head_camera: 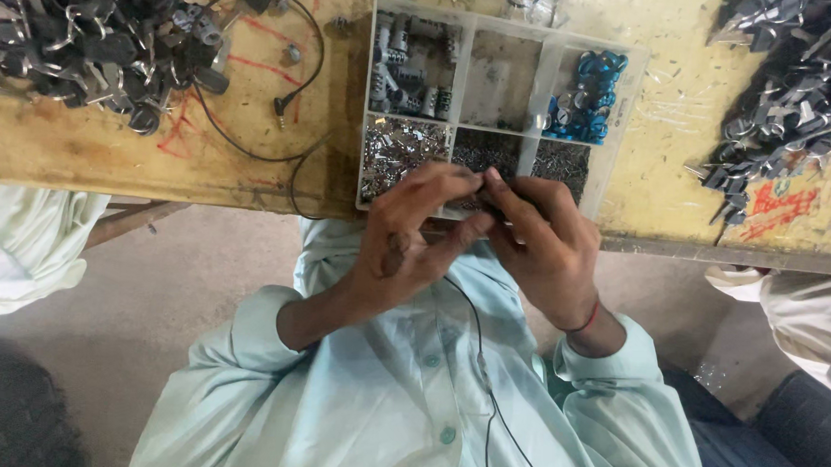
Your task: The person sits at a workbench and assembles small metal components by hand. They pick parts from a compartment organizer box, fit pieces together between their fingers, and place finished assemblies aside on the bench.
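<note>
Both hands meet right over the near edge of the clear plastic compartment tray (622,112). The left hand (411,238) and right hand (544,243) have fingertips pinched together on something tiny, too small to make out. The compartment of small silvery metal bits (395,150) sits just beyond the left hand's fingers.
</note>
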The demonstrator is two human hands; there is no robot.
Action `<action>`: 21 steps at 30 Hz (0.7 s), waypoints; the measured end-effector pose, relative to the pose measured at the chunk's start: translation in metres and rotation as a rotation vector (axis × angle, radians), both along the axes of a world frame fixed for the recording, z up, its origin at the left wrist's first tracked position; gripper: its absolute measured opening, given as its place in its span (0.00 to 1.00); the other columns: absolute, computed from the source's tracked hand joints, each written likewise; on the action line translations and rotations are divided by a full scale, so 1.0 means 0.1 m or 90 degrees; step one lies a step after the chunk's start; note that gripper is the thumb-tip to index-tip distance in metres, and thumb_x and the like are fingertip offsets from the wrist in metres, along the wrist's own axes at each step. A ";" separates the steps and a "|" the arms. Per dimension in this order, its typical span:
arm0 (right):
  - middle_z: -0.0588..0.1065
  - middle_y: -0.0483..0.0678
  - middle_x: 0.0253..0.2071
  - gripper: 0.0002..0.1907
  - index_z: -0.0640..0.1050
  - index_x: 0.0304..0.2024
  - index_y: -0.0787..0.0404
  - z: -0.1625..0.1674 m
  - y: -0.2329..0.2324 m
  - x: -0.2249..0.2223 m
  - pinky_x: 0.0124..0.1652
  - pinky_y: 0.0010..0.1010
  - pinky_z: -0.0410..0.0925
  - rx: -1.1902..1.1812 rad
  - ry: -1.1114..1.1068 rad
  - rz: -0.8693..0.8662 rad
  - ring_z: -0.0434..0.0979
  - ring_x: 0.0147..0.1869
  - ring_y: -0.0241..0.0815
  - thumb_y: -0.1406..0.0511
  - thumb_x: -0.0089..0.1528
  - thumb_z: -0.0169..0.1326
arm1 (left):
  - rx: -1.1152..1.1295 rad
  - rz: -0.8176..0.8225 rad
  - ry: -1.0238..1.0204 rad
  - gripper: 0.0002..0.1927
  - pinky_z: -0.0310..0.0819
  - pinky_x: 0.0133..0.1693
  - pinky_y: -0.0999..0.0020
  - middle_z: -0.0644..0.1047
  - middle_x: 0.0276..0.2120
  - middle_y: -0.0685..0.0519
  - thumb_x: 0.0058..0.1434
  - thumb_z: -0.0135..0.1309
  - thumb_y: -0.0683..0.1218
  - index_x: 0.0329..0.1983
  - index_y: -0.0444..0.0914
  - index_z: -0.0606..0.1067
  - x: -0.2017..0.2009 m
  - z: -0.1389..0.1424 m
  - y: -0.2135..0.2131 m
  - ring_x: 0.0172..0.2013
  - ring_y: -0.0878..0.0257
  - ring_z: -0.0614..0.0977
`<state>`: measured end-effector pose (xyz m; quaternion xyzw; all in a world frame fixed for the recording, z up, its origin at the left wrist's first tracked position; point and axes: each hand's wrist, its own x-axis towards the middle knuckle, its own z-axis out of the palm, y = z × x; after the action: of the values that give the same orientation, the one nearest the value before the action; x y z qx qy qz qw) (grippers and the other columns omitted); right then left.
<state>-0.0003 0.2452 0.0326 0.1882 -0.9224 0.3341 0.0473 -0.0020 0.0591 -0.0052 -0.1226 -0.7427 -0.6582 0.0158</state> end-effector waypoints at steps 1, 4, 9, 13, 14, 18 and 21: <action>0.76 0.52 0.46 0.19 0.81 0.52 0.64 0.04 -0.01 -0.01 0.41 0.32 0.76 -0.034 -0.038 -0.002 0.82 0.44 0.47 0.75 0.58 0.66 | 0.030 -0.015 -0.052 0.11 0.82 0.44 0.66 0.81 0.42 0.47 0.64 0.62 0.38 0.49 0.34 0.76 0.02 0.00 0.01 0.41 0.57 0.85; 0.77 0.49 0.43 0.20 0.79 0.51 0.65 0.20 0.15 -0.18 0.40 0.28 0.77 -0.100 -0.244 0.052 0.84 0.41 0.43 0.74 0.56 0.66 | 0.032 -0.032 -0.016 0.13 0.83 0.47 0.66 0.82 0.44 0.47 0.63 0.64 0.38 0.49 0.35 0.77 0.02 -0.03 0.01 0.43 0.56 0.87; 0.77 0.49 0.39 0.08 0.83 0.50 0.56 0.09 0.55 -0.75 0.35 0.37 0.69 0.213 -0.031 -0.061 0.79 0.35 0.46 0.70 0.70 0.67 | 0.015 -0.095 0.147 0.12 0.83 0.45 0.66 0.81 0.44 0.46 0.64 0.64 0.34 0.49 0.34 0.76 -0.04 -0.12 -0.02 0.43 0.54 0.86; 0.76 0.51 0.39 0.05 0.79 0.42 0.58 -0.17 0.65 -0.97 0.37 0.43 0.68 0.264 0.005 0.029 0.78 0.41 0.55 0.68 0.65 0.63 | 0.033 -0.159 0.170 0.14 0.82 0.43 0.65 0.80 0.44 0.47 0.62 0.64 0.33 0.49 0.34 0.76 -0.11 -0.19 -0.02 0.42 0.55 0.85; 0.76 0.51 0.40 0.04 0.79 0.42 0.58 -0.19 0.68 -0.97 0.38 0.43 0.68 0.234 -0.016 0.026 0.78 0.41 0.56 0.68 0.67 0.61 | 0.035 -0.164 0.171 0.14 0.82 0.42 0.65 0.80 0.44 0.47 0.61 0.64 0.32 0.49 0.34 0.76 -0.12 -0.20 -0.02 0.42 0.55 0.85; 0.75 0.50 0.43 0.03 0.77 0.47 0.60 -0.21 0.75 -0.93 0.44 0.44 0.69 0.164 -0.035 0.018 0.78 0.45 0.53 0.69 0.71 0.56 | 0.019 -0.173 0.165 0.16 0.82 0.44 0.64 0.80 0.47 0.47 0.60 0.62 0.31 0.50 0.35 0.76 -0.16 -0.28 -0.01 0.44 0.55 0.85; 0.74 0.52 0.40 0.06 0.79 0.43 0.57 -0.28 0.75 -0.93 0.39 0.46 0.69 0.266 -0.032 0.042 0.77 0.43 0.57 0.68 0.64 0.61 | -0.021 -0.193 0.184 0.16 0.81 0.44 0.63 0.80 0.48 0.46 0.59 0.61 0.30 0.49 0.35 0.76 -0.18 -0.30 0.00 0.44 0.54 0.85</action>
<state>-0.0937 0.3199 0.0047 0.2153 -0.9658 0.1418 -0.0266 -0.0203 0.0587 -0.0349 -0.3263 -0.7166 -0.6160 0.0212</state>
